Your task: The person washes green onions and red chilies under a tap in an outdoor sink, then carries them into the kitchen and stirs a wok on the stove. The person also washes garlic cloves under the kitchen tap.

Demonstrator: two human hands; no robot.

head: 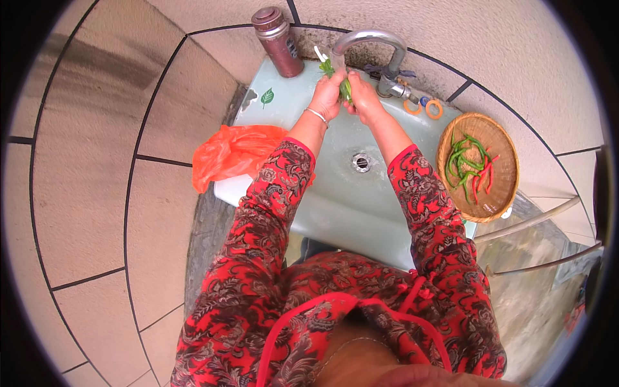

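Both my hands meet over the back of a pale green sink (333,193), just under the spout of a curved chrome faucet (370,35). Water seems to run from it onto them. My left hand (330,93) grips a bunch of scallions (327,67), whose white ends stick out at the upper left. On the same greens, close beside it, my right hand (361,96) has its fingers curled; part of the bunch is hidden between the two hands. The metal drain (361,163) lies below them in the basin.
A wicker basket (511,164) holding green chilies (459,157) and red chilies (483,179) sits on the right rim. An orange plastic bag (237,147) lies at the left. A maroon thermos flask (280,48) stands at the back left, and orange rings (434,110) lie by the faucet.
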